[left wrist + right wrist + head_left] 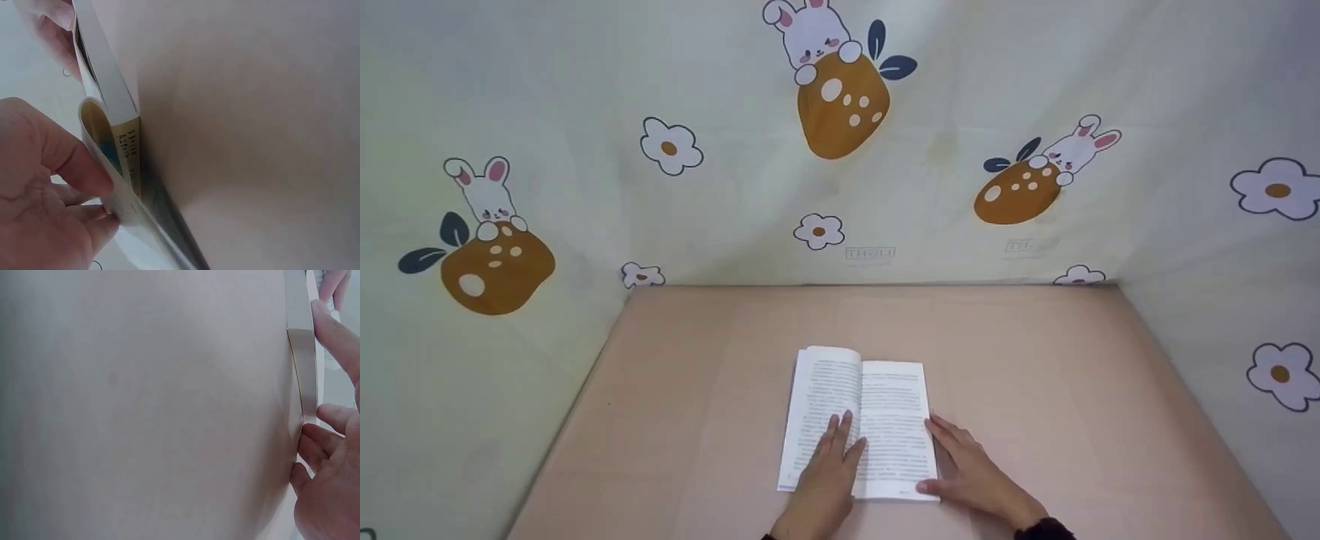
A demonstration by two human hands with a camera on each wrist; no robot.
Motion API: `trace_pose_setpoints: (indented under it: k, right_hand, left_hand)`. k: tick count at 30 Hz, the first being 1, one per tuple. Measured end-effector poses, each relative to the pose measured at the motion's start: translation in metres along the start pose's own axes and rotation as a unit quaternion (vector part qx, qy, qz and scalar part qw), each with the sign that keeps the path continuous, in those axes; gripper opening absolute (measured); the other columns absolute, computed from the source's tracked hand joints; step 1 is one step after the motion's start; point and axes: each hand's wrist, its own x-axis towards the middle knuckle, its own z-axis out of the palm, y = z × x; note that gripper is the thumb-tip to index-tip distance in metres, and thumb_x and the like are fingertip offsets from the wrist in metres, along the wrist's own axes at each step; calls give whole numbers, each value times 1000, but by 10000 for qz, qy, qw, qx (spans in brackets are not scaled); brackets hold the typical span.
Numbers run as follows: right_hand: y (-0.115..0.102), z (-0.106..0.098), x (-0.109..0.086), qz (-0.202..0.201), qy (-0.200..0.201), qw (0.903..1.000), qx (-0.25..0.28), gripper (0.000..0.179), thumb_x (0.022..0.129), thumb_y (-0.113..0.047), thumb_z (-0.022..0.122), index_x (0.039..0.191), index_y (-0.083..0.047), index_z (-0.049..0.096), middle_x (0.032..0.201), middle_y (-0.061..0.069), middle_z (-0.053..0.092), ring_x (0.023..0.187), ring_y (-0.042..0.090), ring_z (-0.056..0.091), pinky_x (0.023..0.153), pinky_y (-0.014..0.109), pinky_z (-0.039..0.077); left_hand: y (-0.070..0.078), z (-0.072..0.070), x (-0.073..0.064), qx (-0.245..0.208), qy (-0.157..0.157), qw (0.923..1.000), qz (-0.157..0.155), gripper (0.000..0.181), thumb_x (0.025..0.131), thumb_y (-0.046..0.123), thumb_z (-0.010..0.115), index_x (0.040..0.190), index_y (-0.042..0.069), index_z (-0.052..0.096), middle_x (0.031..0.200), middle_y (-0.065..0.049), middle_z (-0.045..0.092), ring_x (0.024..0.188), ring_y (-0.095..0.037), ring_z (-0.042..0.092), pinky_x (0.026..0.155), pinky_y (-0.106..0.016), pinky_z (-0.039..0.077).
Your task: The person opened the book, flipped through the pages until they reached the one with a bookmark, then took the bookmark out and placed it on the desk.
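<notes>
A paperback book (892, 427) lies spread apart on the table, printed text on both pages. The spine end, a yellowish strip with small print (130, 146), shows in the left wrist view beside a curved cover. My left hand (826, 480) rests on the left page near the gutter, its fingers fairly straight and pointing up the page. At the right edge is my right hand (979, 476); its thumb presses the lower corner of the right page while the other fingers lie along the side edge. In the right wrist view, those fingertips (312, 439) touch the book's side.
A pinkish-beige tabletop (697, 390) surrounds the book. Behind and at both sides hangs a pale cloth (720, 210) printed with rabbits, brown fruit shapes and flowers. Dark sleeve cuffs (1044, 529) show at the wrists.
</notes>
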Motion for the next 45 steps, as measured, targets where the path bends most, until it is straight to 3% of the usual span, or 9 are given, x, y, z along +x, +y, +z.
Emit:
trace_pose_setpoints:
  k: [4,7,10,12,19,28,40,45]
  right_hand:
    - [0,2,0,13,17,10000,-26,93,76,-49,70,145,-4,28,151,18,25,135,44,25,103,66,25]
    - [0,3,-1,0,29,10000,-94,93,75,-50,71,145,-3,29,151,19,25,135,44,26,102,66,25]
    - [1,4,-1,-32,77,9999,-146,93,75,-49,71,144,-2,29,150,20,27,134,45,27,102,67,26]
    - [1,4,-1,-54,84,9999,-116,92,76,-48,71,144,-3,29,150,20,27,134,46,27,101,67,27]
    - [2,4,-2,-189,63,9998,-85,87,76,-48,70,144,-9,33,151,20,25,133,46,27,98,68,30]
    - [1,0,-3,-412,-15,9991,27,79,78,-43,70,142,-10,38,150,25,22,131,50,26,94,72,29]
    - [6,1,-2,-606,180,9979,-141,77,78,-43,71,140,-11,41,150,23,25,129,46,32,94,67,34]
    - [2,0,-2,-449,104,9989,-119,76,78,-44,70,141,-12,41,151,22,24,130,48,29,95,68,32]
  left_hand:
    - [0,-1,1,-230,-104,9994,-242,61,74,-2,66,132,5,49,153,-18,19,141,-35,19,112,-46,25]
    - [1,-1,2,-380,-82,9986,-359,49,81,-1,59,130,4,51,151,-21,23,140,-36,22,111,-47,26]
    - [1,-2,4,-206,90,9994,-266,38,89,12,56,126,2,53,147,-25,28,137,-38,28,109,-48,30]
    - [2,-2,4,-19,200,9996,-182,41,91,25,56,124,2,55,144,-28,31,135,-40,32,107,-48,33]
    - [3,-2,1,286,162,9994,-130,64,82,50,61,128,7,52,144,-30,31,132,-45,32,104,-50,37]
    - [3,4,1,754,421,9961,170,67,71,60,63,129,27,55,140,-34,33,127,-51,36,96,-53,44]
    - [5,7,4,789,606,9948,216,71,65,62,68,126,27,57,139,-35,34,126,-51,37,94,-53,45]
    - [6,6,4,659,580,9960,181,72,65,61,70,126,25,57,139,-35,33,126,-52,37,94,-55,44]
